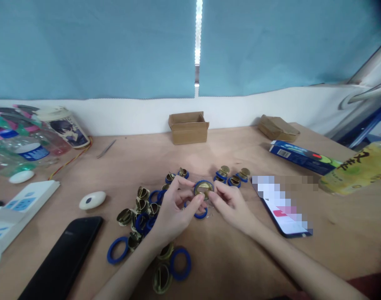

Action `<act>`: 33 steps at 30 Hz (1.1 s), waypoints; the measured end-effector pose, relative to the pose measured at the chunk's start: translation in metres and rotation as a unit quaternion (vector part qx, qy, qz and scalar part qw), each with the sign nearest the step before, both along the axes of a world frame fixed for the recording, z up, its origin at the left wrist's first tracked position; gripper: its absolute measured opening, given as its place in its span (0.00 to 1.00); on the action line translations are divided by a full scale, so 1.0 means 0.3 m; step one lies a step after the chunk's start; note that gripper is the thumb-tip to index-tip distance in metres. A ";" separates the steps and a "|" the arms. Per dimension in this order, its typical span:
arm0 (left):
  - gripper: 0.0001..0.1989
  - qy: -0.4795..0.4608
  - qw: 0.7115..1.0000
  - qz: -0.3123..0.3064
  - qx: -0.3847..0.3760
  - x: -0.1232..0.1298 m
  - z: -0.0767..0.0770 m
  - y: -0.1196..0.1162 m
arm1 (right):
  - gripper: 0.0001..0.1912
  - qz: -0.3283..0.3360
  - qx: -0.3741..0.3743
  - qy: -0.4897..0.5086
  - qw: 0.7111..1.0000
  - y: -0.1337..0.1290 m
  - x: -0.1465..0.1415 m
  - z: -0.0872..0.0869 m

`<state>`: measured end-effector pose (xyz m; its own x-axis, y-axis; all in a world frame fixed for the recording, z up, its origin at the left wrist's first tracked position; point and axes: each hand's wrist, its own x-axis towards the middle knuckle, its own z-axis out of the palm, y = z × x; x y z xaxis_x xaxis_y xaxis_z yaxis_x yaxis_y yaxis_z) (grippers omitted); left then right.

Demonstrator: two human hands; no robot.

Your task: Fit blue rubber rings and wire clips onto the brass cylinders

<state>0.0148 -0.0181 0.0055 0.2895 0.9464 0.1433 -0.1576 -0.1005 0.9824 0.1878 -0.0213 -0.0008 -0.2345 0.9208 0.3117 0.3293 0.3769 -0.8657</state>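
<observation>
A brass disc is held face up between both hands, above the table. A blue ring seems to be seated around its edge, though the seam is too blurred to be sure. The left edge is pinched narrowly by the left hand, and the right edge by the right hand; by this opposed grip the disc is presumably kept level and steady. Beneath, a loose ring is seen. More clips are heaped by the left forearm, probably for easy reach. Beyond, an open carton is stood by the wall.
</observation>
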 end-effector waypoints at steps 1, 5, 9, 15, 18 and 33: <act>0.15 0.002 1.000 -0.003 -0.003 0.000 0.003 -0.001 | 0.17 0.008 -0.017 0.016 1.000 0.002 -0.003 -0.004; 0.14 0.010 1.000 -0.005 0.009 0.000 0.006 0.002 | 0.16 0.010 -0.033 0.028 0.999 0.002 -0.009 -0.014; 0.12 0.021 0.999 -0.003 0.043 0.000 -0.007 0.011 | 0.16 -0.017 0.040 -0.040 0.998 0.001 0.002 -0.013; 0.08 0.141 0.978 0.006 0.152 -0.018 -0.023 0.013 | 0.06 -0.028 0.101 -0.168 0.980 0.017 0.032 -0.011; 0.08 0.233 0.947 0.013 0.221 -0.021 -0.027 0.011 | 0.07 -0.020 0.119 -0.202 0.972 0.026 0.046 -0.016; 0.11 0.342 0.918 0.058 0.194 -0.010 -0.055 0.008 | 0.09 -0.039 0.128 -0.249 0.959 0.030 0.046 -0.035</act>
